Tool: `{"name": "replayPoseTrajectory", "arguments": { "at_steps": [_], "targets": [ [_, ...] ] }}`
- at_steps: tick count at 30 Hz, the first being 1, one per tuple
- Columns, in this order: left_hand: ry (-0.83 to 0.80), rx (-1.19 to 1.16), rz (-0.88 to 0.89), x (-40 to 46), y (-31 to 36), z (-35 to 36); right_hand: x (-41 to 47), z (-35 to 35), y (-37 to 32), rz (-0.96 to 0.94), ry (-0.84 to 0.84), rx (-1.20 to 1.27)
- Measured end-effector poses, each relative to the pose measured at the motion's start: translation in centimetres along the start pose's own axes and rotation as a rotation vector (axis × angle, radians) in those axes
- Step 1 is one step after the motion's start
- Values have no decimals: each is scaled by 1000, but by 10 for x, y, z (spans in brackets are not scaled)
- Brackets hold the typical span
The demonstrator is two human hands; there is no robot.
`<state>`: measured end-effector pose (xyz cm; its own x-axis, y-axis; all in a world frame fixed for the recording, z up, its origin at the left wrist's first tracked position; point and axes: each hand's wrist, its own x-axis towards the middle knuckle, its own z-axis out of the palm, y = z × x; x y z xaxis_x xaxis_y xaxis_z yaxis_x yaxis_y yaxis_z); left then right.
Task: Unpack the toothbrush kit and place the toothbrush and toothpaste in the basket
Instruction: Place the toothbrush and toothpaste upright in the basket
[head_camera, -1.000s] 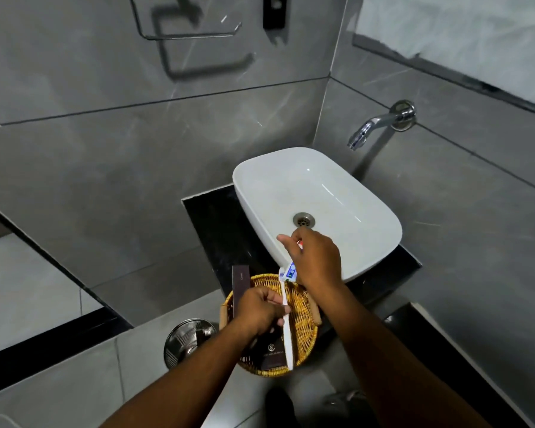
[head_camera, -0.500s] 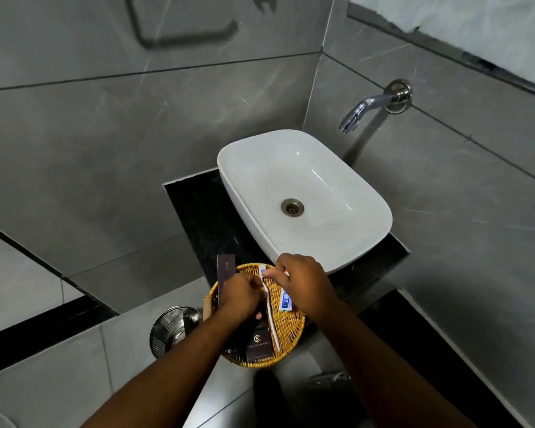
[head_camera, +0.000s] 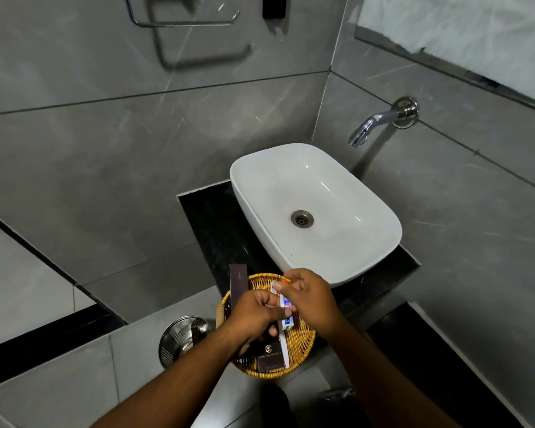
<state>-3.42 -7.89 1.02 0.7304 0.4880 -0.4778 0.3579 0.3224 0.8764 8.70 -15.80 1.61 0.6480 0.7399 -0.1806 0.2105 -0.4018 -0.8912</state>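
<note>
A round wicker basket (head_camera: 305, 338) sits on the black counter in front of the sink. Both hands are over it. My left hand (head_camera: 254, 316) is closed around the dark toothbrush kit box (head_camera: 269, 355), which lies across the basket. The white toothbrush (head_camera: 285, 350) runs along the box's right side, its upper end hidden under my fingers. My right hand (head_camera: 311, 299) pinches the top end of the small white and blue toothpaste tube (head_camera: 286, 315), which hangs down between the two hands just above the basket.
A second dark slim box (head_camera: 238, 282) stands upright against the basket's left rim. The white basin (head_camera: 346, 254) is right behind the basket, with a wall tap (head_camera: 380, 120) above it. A steel bin lid (head_camera: 183, 338) shows on the floor to the left.
My right hand has come down from the basin's edge with the toothpaste to just above the basket, close to my left hand. The camera view has shifted slightly.
</note>
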Motion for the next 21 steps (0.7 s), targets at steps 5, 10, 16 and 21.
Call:
{"name": "replayPoseTrajectory", "arguments": {
  "at_steps": [5, 10, 16, 21],
  "targets": [
    [-29, 125, -59, 1, -16, 0, -13, -2, 20, 212, -128, 67],
    [137, 181, -81, 4, -29, -15, -7, 12, 32, 223, -118, -211],
    [219, 204, -86, 10, -23, -31, 8, 25, 30, 211, -114, -647],
    [244, 189, -60, 7, -16, -40, 9, 37, 26, 192, -166, -818]
  ]
}}
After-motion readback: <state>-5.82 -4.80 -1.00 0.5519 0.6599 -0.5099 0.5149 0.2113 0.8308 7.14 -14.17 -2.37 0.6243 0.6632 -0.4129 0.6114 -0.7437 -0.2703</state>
